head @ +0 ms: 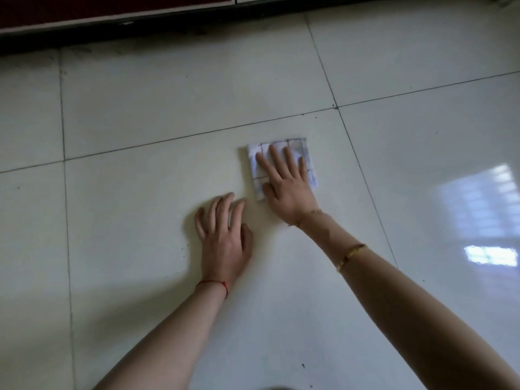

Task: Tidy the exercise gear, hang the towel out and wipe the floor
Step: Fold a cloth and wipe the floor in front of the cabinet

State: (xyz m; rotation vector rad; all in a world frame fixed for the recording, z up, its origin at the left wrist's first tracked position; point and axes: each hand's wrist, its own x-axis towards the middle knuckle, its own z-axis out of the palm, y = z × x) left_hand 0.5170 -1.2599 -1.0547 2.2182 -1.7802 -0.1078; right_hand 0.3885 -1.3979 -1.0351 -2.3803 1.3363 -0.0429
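Right hand (287, 187) flat, fingers straight, pressing a folded checked cloth (281, 167) onto the tiled floor (140, 114). Left hand (225, 235) rests beside it on the tile, fingers spread, holding nothing.

Single view, head-worn, wide-angle. Looks forward and steeply down, close over the glossy white tiled floor (140, 209). Both forearms enter from the bottom edge, reaching away from the lens. Far edge of the frame catches a dark red cabinet base (112, 7); lines there bow.
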